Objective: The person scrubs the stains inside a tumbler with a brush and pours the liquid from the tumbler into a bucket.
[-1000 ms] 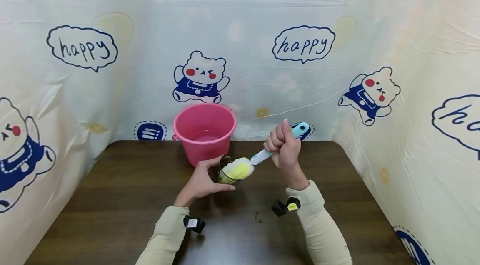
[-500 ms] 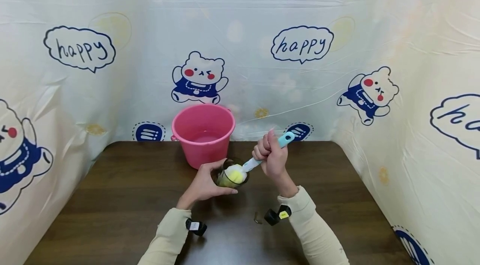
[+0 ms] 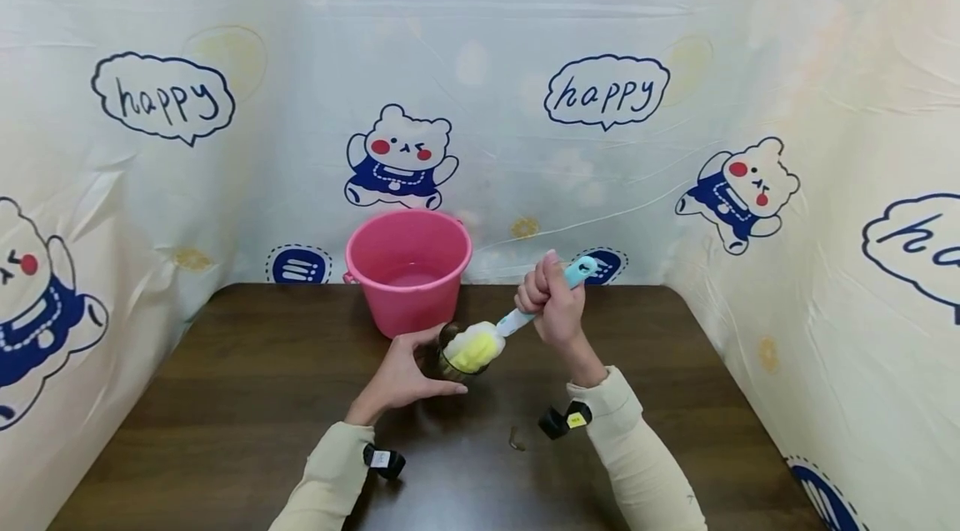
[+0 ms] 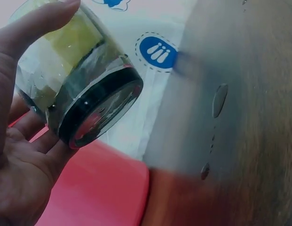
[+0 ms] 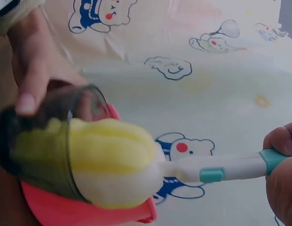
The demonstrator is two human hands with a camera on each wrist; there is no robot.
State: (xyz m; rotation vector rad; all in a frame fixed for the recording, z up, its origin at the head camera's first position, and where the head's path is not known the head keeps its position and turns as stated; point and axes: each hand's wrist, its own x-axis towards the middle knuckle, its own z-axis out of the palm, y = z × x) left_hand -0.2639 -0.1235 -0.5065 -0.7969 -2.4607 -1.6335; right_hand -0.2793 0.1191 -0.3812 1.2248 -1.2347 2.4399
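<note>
My left hand [image 3: 405, 373] grips a dark, see-through glass cup [image 4: 98, 101], tilted with its mouth toward the right. A sponge cup brush [image 3: 517, 320] is in my right hand [image 3: 555, 306], fingers curled round its white and light-blue handle [image 5: 221, 168]. The yellow and white sponge head [image 5: 115, 162] sits partly inside the cup, with its rear part out past the rim. Through the cup wall the yellow sponge shows in the left wrist view. Both hands are held above the table, just in front of the pink bucket [image 3: 408, 298].
The brown wooden table [image 3: 247, 414] carries a small wet patch [image 3: 516, 438] near its middle. Water drops [image 4: 220, 100] show on the tabletop in the left wrist view. A printed cloth curtain [image 3: 495, 97] hangs behind and at both sides.
The brush went deeper into the cup half a second ago, my right hand moving down and left. Now it is drawn partly back out, up and to the right. The cup stays in my left hand.
</note>
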